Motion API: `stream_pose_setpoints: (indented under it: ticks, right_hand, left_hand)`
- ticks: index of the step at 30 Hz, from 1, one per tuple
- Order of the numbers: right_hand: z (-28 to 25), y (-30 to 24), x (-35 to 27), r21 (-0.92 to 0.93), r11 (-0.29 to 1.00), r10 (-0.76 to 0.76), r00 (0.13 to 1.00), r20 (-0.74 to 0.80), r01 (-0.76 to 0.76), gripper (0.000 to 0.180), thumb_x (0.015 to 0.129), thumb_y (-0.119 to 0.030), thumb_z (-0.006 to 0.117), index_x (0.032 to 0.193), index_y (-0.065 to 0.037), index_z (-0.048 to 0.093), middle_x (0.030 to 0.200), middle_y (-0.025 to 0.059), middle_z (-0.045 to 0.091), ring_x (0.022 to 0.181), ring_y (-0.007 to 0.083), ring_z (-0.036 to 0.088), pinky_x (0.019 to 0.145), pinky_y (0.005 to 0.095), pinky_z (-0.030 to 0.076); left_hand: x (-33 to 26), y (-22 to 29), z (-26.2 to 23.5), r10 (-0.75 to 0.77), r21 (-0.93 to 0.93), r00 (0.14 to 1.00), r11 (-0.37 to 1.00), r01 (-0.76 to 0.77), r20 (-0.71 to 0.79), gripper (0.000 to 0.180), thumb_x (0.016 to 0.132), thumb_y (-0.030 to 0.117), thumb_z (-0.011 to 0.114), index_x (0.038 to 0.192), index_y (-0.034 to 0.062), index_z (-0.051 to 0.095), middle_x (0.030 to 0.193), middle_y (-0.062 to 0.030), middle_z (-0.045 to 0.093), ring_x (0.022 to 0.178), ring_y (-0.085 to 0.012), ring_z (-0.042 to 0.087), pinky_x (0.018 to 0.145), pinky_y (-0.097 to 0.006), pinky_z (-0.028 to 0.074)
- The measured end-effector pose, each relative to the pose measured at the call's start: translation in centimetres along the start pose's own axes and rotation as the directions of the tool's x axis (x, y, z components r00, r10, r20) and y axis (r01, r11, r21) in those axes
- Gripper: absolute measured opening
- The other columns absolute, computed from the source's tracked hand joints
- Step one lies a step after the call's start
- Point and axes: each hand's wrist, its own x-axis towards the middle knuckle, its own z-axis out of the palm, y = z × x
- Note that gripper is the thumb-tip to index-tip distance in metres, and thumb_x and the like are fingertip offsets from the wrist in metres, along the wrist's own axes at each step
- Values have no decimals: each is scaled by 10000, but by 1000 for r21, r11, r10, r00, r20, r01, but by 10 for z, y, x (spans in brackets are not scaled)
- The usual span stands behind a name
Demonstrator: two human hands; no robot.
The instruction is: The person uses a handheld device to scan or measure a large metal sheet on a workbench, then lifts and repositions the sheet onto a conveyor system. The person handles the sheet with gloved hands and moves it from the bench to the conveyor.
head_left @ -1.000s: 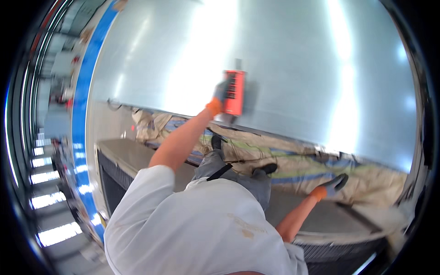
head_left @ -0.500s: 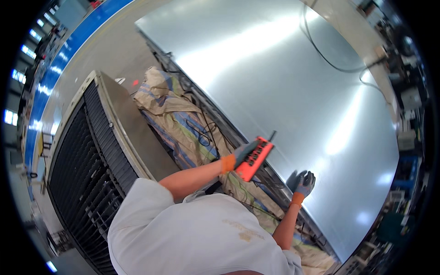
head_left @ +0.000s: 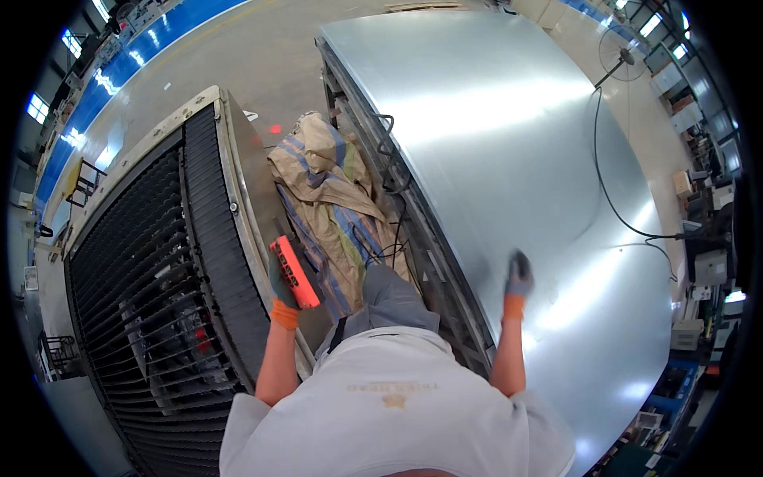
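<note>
My left hand (head_left: 278,283), in a grey glove with an orange cuff, is wrapped round a red handheld remote control (head_left: 295,273) with a row of black buttons and a dark antenna. It is beside the edge of a large machine frame with black slats (head_left: 151,270). My right hand (head_left: 519,275), gloved the same way, is over the near part of a broad shiny metal sheet (head_left: 493,167). Its fingers look stretched out and hold nothing; whether they touch the sheet I cannot tell.
A crumpled striped woven tarp (head_left: 322,171) and black cables (head_left: 389,250) lie between the slatted frame and the sheet's stand (head_left: 429,262). A black cord (head_left: 604,175) trails over the sheet's right side. A standing fan (head_left: 625,57) is at the far right.
My left hand has carried the remote control leftward, from beside the sheet's edge to the slatted frame. My right hand has moved slightly up. My view has turned with my body.
</note>
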Motion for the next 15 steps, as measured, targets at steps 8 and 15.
stream_pose_setpoints:
  ticks: [8, 15]
  right_hand:
    - [362, -147, 146, 171, 938, 169, 827, 536, -303, 378, 961, -355, 694, 1167, -41, 737, 949, 86, 747, 779, 154, 704, 646, 312, 532]
    - [461, -151, 160, 381, 683, 287, 708, 645, -623, 217, 986, -246, 653, 1039, -46, 718, 807, 61, 711, 586, 140, 638, 498, 294, 471]
  left_hand:
    - [14, 56, -14, 132, 5, 990, 991, -132, -51, 753, 998, 661, 476, 1347, 3, 583, 692, -42, 625, 506, -151, 550, 475, -318, 445]
    - [143, 133, 8, 196, 150, 980, 970, -191, -21, 799, 987, 685, 451, 1358, -10, 581, 731, -54, 661, 542, -199, 581, 507, -336, 472]
